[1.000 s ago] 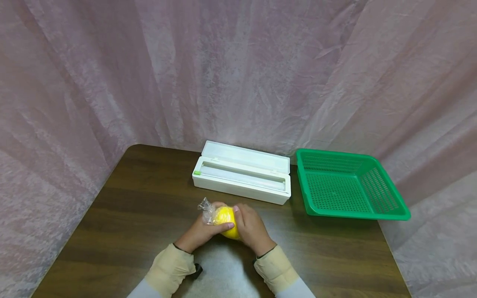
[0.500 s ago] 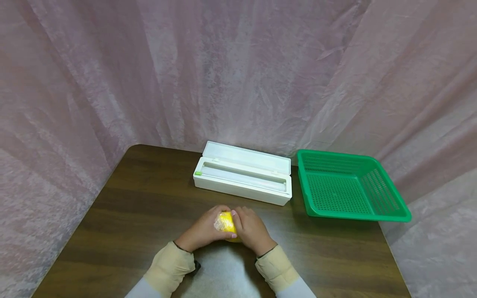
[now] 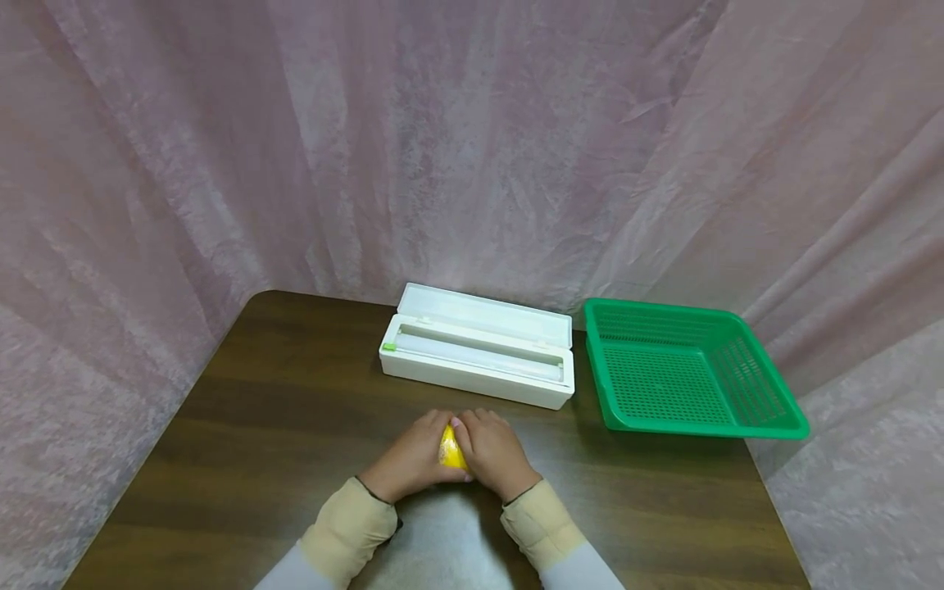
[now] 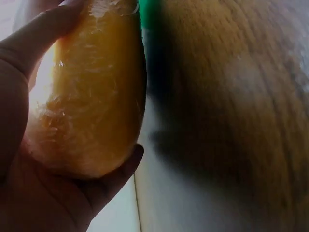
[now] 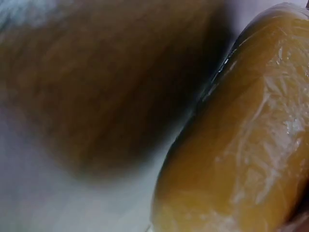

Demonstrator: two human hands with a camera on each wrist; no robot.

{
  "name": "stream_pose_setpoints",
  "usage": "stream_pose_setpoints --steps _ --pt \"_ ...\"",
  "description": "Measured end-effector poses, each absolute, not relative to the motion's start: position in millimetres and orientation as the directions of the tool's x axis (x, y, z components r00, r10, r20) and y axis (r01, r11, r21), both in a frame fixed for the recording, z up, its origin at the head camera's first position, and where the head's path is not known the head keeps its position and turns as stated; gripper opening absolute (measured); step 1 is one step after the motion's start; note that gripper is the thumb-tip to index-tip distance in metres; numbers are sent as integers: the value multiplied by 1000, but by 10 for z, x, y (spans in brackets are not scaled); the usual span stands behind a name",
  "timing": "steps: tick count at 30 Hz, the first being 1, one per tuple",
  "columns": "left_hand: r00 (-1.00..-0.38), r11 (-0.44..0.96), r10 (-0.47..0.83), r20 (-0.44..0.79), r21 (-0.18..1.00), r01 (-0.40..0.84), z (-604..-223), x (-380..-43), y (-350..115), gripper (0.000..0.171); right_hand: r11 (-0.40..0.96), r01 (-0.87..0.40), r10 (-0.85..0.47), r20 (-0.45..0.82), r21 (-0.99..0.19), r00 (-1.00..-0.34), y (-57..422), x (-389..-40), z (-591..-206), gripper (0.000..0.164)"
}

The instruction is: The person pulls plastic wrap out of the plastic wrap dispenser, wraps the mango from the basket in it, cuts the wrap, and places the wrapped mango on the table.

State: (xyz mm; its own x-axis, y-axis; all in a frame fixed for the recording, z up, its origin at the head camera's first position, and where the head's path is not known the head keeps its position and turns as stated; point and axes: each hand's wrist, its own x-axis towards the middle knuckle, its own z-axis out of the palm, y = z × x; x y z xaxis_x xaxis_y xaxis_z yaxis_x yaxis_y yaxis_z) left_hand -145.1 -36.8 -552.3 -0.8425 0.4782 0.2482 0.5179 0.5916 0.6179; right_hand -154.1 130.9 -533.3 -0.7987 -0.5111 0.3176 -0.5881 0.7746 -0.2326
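Observation:
A rounded, elongated yellow fruit (image 3: 451, 451), wrapped in clear cling film, sits between both hands over the table. My left hand (image 3: 411, 460) cups one end and side of it, thumb and fingers curled round it. From the other side my right hand (image 3: 496, 452) grips it, thumb along the top. The hands hide most of the yellow fruit in the head view. In the left wrist view the wrapped fruit (image 4: 96, 92) shows creased film and rests in the palm. The right wrist view has its smooth, film-covered side (image 5: 236, 140).
Behind the hands stands a white cling film dispenser (image 3: 472, 387) with its lid raised and a roll inside. A green plastic basket (image 3: 615, 418) is at the right, its corner past the table edge. The brown wooden table (image 3: 280, 426) backs onto a pink curtain (image 3: 472, 164).
The loose tuft of film at the left end has gone out of sight under my left hand. That hand has closed further over the fruit, so less yellow shows between the hands.

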Motion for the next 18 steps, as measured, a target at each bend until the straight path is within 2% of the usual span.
stream_pose_setpoints --steps 6,11,18 --pt "-816 663 485 315 476 578 -5515 -1449 -300 71 794 -568 -499 300 -218 -813 1312 -1559 -5363 32" --pt "-820 739 485 305 359 570 -5517 -1435 -262 75 807 -557 -488 308 -197 -817 1302 -1574 -5396 32" --pt "-837 756 459 299 363 544 -5566 -1447 -252 76 817 -537 -472 290 -212 -832 1286 -1584 -5404 33"
